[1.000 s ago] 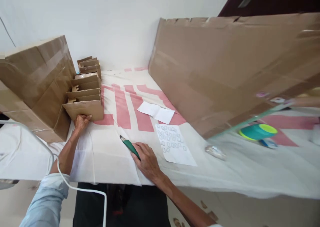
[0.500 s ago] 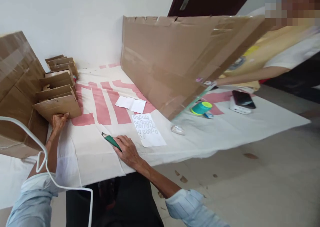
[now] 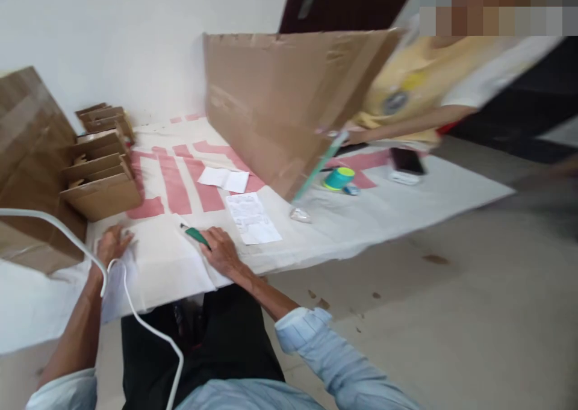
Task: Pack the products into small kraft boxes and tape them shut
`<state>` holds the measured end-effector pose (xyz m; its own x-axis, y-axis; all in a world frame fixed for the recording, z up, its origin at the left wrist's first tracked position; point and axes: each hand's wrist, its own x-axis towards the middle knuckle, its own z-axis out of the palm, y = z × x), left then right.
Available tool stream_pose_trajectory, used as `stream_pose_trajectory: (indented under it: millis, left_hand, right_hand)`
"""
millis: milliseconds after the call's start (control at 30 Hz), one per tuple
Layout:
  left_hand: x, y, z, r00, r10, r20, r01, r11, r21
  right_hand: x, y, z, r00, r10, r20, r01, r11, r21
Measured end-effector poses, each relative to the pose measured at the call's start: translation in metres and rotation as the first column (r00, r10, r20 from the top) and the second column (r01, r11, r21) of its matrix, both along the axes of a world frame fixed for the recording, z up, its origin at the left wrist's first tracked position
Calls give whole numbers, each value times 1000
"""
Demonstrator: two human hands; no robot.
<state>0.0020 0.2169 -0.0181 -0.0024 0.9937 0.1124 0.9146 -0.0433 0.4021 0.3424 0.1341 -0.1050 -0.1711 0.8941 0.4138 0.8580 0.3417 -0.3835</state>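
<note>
My right hand (image 3: 222, 252) rests on the cloth-covered table, closed around a green utility knife (image 3: 195, 235) whose tip points away to the left. Apart from the cardboard, my left hand (image 3: 114, 245) sits at the table's left side with loosely bent fingers, slightly blurred, and nothing shows in it. Just beyond it stands a small open cardboard box (image 3: 103, 194) with upright dividers. To the right of the knife lies a sheet of paper with small outlined shapes (image 3: 253, 218), and behind that a folded white paper (image 3: 224, 179).
A big cardboard box (image 3: 34, 175) stands at the left. One large cardboard panel (image 3: 275, 106) leans across the middle, beside a co-worker's arm (image 3: 401, 125). A teal thread spool (image 3: 336, 180) and a phone on a white block (image 3: 407, 163) lie right. A white cable (image 3: 144, 323) crosses near my left arm.
My left hand has let go of the small cardboard box's front and drawn back towards me. My right hand still holds the knife. The view has swung right, bringing the co-worker into sight.
</note>
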Motion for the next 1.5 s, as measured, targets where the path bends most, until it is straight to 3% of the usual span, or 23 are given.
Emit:
stream_pose_trajectory:
  millis: [133,267,433,700,833,967,1167,1333,1500]
  left_hand:
    - [12,-70,-28,998,21,-51,-22,1000,-22]
    - [29,-122,-56,994,6,-108,-7,1000,-16]
    - [37,-159,-63,990,101,-94,-100,995,13]
    - [7,-194,-49,960,266,-83,-266,964,19]
    - [-2,-204,-54,927,366,-82,-358,929,99]
    - [4,-217,-63,932,358,-57,-352,932,87]
    - [1,-233,-63,904,427,-7,-423,899,116]
    - [4,-239,-61,917,397,27,-396,905,155]
    - [7,-237,-61,963,254,95,-267,947,178]
  right_hand:
    - [6,-9,-14,999,-28,-38,30,999,36]
    - [9,-10,-25,1000,-22,12,21,998,55]
    - [13,-15,-29,998,-8,55,4,997,77]
    - [8,-9,-29,998,-32,49,27,995,99]
    - [6,-6,-27,999,20,45,-23,998,66]
    - [14,-3,-44,1000,-7,16,5,989,147]
    - [23,6,-64,998,50,32,-55,986,160]
    - [23,7,-65,998,44,-53,-35,987,158]
    - [19,-23,-37,995,22,-100,-4,984,176]
